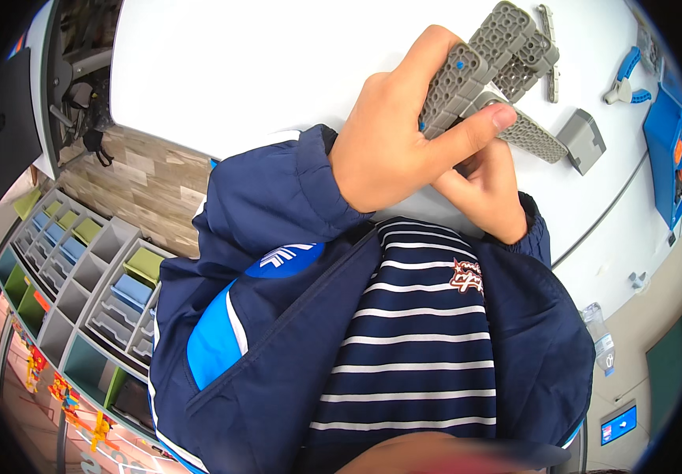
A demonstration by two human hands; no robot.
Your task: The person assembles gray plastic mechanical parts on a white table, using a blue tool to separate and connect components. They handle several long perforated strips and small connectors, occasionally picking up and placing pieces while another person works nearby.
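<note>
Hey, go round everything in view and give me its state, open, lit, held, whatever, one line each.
Left hand: closed around the grey assembly
Grey assembly: held
Right hand: beneath it, grip partly hidden
Grey box-like part: whether joined, unclear
Blue-handled tool: handles spread
Blue bin: uncovered, holding orange pieces
Jacket: open in front
Screen: lit

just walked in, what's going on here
Someone in a navy jacket is handling an assembly of grey perforated plastic building pieces at a white table. Their left hand grips it from the left; the right hand is at its near side, fingers mostly hidden. To the right are a grey block, blue-handled pliers and a blue bin.
</note>
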